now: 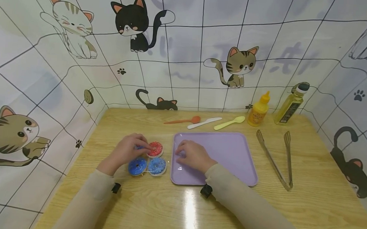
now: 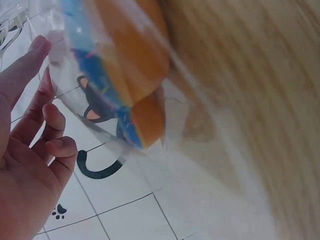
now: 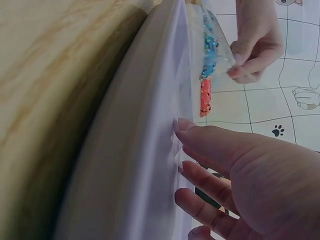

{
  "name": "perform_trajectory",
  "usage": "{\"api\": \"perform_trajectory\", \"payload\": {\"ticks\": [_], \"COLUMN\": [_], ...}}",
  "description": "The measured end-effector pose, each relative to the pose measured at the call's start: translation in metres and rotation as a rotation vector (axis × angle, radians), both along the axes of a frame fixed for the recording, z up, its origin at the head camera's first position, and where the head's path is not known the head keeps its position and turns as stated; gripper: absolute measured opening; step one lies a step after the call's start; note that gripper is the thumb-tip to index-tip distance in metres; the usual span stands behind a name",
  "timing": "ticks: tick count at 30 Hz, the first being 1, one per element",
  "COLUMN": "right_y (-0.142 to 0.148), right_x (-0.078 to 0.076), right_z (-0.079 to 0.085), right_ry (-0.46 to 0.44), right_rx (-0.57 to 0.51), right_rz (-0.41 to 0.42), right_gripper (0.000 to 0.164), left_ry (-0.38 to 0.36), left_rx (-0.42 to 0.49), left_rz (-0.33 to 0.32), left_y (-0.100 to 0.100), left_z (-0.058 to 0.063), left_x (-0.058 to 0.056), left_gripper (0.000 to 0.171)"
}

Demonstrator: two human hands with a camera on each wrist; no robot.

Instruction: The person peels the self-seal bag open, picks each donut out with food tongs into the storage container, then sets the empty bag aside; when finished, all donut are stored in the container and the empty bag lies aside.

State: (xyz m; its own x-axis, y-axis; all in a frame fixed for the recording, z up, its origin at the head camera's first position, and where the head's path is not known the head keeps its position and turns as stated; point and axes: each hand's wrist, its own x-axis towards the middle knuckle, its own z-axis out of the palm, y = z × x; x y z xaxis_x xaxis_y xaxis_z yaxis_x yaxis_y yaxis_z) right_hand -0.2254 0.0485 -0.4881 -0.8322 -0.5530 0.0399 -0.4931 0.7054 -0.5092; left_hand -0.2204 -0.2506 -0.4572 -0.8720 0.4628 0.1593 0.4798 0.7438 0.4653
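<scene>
My left hand [image 1: 128, 151] pinches the edge of a clear plastic bag [image 3: 223, 45] between thumb and fingers. Inside the bag are toy-like doughnuts: one with red sprinkled icing [image 1: 155, 149], a dark blue one [image 1: 137, 166] and a lighter blue one [image 1: 157, 166]. Another blue doughnut is mostly hidden under the left hand. My right hand [image 1: 195, 156] hovers over the left part of a lilac tray [image 1: 225, 148], its fingers loosely bent and parted. In the right wrist view its fingertips [image 3: 184, 124] come right at the tray's surface, holding nothing visible.
Behind the tray lie an orange spoon [image 1: 183, 120], a white knife [image 1: 205, 123] and a yellow spoon [image 1: 229, 123]. A yellow squeeze bottle [image 1: 258, 111] and an oil bottle [image 1: 290, 106] stand back right. Metal tongs [image 1: 275, 164] lie right of the tray. Cat-printed walls [image 1: 185, 73] surround the table.
</scene>
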Motion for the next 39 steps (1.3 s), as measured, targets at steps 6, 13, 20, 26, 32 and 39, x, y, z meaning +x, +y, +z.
{"api": "perform_trajectory", "payload": {"ticks": [6, 13, 20, 26, 32, 39], "right_y": [0.003, 0.006, 0.030, 0.069, 0.111, 0.165], "right_x": [-0.001, 0.000, 0.009, 0.011, 0.016, 0.024], "right_z": [-0.002, 0.001, 0.015, 0.016, 0.018, 0.023], "right_ry": [0.041, 0.011, -0.037, -0.002, 0.052, 0.105], "right_rx": [0.034, 0.024, -0.089, -0.068, -0.053, -0.019], "right_rz": [-0.039, -0.058, -0.090, -0.155, -0.214, -0.338], "right_gripper": [0.059, 0.068, 0.045, 0.034, 0.033, 0.033], "left_ry": [0.013, -0.001, -0.025, -0.026, -0.029, -0.015], "left_rx": [0.097, 0.151, 0.132, 0.127, 0.115, 0.096], "left_rz": [0.011, 0.037, 0.034, 0.041, 0.047, 0.051], "left_y": [-0.006, -0.007, -0.001, -0.002, -0.005, -0.005], "left_z": [0.009, 0.019, 0.019, 0.016, 0.014, 0.012], "left_x": [0.002, 0.006, 0.007, 0.008, 0.010, 0.010], "left_gripper": [0.009, 0.013, 0.013, 0.012, 0.012, 0.011]}}
